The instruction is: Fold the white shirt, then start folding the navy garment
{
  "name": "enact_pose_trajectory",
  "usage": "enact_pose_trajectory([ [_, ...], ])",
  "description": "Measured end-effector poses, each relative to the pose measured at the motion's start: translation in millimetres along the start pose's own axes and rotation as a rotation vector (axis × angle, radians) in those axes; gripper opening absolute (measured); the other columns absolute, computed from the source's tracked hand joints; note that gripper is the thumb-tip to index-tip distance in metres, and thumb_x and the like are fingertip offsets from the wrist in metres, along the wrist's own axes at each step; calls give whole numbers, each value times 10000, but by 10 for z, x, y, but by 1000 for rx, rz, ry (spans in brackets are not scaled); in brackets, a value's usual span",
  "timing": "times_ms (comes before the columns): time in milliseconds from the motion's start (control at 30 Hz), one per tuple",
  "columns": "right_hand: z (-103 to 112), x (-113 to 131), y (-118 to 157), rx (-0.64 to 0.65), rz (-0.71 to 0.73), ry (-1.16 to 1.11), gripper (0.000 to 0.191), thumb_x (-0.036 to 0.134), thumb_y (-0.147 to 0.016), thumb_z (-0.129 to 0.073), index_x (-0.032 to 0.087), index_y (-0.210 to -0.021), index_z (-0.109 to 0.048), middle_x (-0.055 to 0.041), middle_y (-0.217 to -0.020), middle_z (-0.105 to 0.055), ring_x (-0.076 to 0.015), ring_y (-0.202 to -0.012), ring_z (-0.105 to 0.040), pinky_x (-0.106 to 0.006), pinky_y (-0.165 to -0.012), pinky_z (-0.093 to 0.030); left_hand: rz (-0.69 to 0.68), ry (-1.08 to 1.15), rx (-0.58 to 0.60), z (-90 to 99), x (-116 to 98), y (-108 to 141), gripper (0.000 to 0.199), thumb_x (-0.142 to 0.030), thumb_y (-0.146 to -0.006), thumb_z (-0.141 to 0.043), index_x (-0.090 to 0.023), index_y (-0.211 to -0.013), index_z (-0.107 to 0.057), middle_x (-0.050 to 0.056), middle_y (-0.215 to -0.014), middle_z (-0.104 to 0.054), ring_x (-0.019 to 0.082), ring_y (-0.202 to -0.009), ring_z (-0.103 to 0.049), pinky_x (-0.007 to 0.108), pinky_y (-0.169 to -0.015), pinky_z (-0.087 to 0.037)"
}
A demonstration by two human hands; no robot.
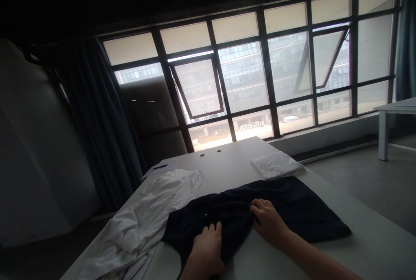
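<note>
Tall factory-style windows (pixel 247 76) fill the far wall, with dark frames, two panes tilted open and a multi-storey building outside; dark curtains (pixel 100 119) hang at their left end. A long white table (pixel 227 163) runs from the near foreground toward the windows, with two small round holes (pixel 202 155) near its far end.

A dark navy garment (pixel 276 206) lies flat but rumpled across the near part of the table. Its long axis points across the table, roughly square to the table's length, with its right end at the right edge and its left end meeting a crumpled white garment (pixel 136 223). That white garment spreads along the left edge toward the near end.

The left hand (pixel 208 249) lies on the navy cloth's near left part, fingers bent over it. The right hand (pixel 268 221) sits on the cloth's near edge to the right, its fingers curled down onto the fabric. Whether either hand is pinching or only pressing, I cannot tell.

Farther along, a folded white cloth (pixel 276 164) sits near the right edge, and a sheet of paper (pixel 159 168) with a blue mark lies near the left edge.
</note>
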State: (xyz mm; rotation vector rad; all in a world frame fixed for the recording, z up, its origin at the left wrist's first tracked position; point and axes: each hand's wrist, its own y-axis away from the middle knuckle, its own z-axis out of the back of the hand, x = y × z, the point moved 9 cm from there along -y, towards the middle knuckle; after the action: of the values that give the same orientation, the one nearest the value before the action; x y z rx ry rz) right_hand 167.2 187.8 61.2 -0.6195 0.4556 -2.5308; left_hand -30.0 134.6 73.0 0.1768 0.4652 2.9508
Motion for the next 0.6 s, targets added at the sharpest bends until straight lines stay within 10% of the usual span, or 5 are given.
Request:
enact_pose_trajectory([
  [133,-69,-185,-4,50,-118,69,306,101,-753,-534,220,-995,-678,-80,-1090,-665,-260,-1019,-601,-378,-900,-395,43,-13,10,13,75,20,1198,-173,-463,-907,-126,-1551,-410,236,-1522,-479,443,-1360,-487,517,-1048,-510],
  [333,-107,-202,9,87,-106,79,309,122,-753,-541,218,-1015,-673,-82,-1065,-673,-270,-1021,-586,-381,-887,-375,34,-3,-61,320,214,200,360,-80,-808,-592,-108,-1141,-725,189,-1167,-736,357,-1082,-707,437,-939,-558],
  [600,-103,-215,17,112,-67,48,300,352,-790,-664,237,-1067,-670,-80,-1140,-655,-297,-1093,-546,-416,-950,-349,-10,74,-216,834,308,503,233,-179,-980,-501,-198,-1185,-608,90,-1054,-751,263,-966,-720,318,-800,-507],
])
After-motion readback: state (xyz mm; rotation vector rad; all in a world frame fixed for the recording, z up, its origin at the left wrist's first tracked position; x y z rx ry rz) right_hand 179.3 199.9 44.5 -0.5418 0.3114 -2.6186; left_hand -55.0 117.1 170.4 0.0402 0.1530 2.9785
